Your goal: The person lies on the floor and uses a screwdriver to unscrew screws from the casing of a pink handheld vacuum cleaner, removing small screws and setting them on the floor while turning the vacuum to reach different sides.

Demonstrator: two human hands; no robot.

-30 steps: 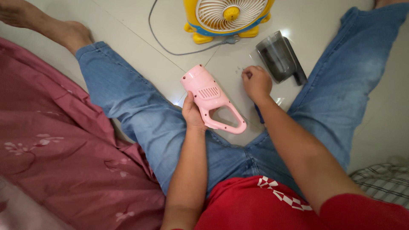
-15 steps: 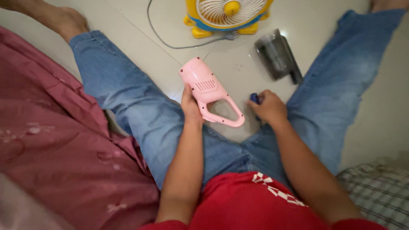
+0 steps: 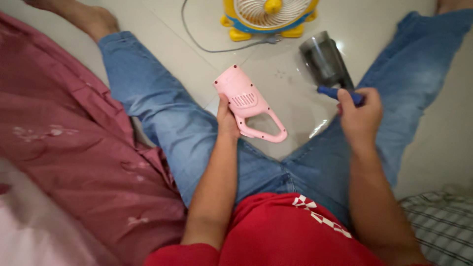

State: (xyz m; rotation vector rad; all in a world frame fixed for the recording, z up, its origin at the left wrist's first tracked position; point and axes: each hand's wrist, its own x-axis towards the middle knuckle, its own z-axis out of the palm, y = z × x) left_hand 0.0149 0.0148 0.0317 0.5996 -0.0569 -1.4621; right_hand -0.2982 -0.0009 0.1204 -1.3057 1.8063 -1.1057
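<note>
The left hand (image 3: pixel 227 118) wraps its grip around the side of a pink handheld appliance body (image 3: pixel 248 105), steadying it on the floor tiles (image 3: pixel 276 83) between the person's spread legs. The right hand (image 3: pixel 361 116) closes in a fist on a blue-handled tool (image 3: pixel 335 92), raised just off the floor. The pink shell looks like light, stiff, smooth plastic; its loop handle seems the surest hold. Beyond lie a dark translucent cup (image 3: pixel 325 61), a yellow fan (image 3: pixel 268 17) and its grey cable (image 3: pixel 207 44).
</note>
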